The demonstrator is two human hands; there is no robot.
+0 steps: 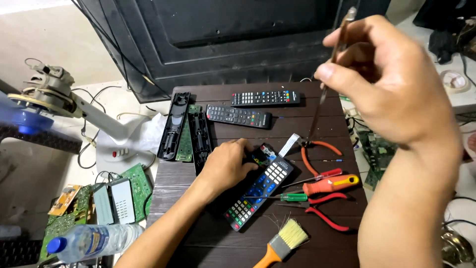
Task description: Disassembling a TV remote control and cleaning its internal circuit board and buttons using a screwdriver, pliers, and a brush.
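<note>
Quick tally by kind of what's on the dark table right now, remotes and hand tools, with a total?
Intact remote controls: 3 (one under the left hand, at; two at the back)
Opened remote shell halves: 2
Screwdrivers: 3
Pliers: 2
Paintbrush: 1
Total: 11
The right hand holds a thin tool above, not counted.

A dark wooden table [218, 243] bears remote controls [258, 191], pliers [325, 208], screwdrivers [329, 183] and a paintbrush [282, 243].
</note>
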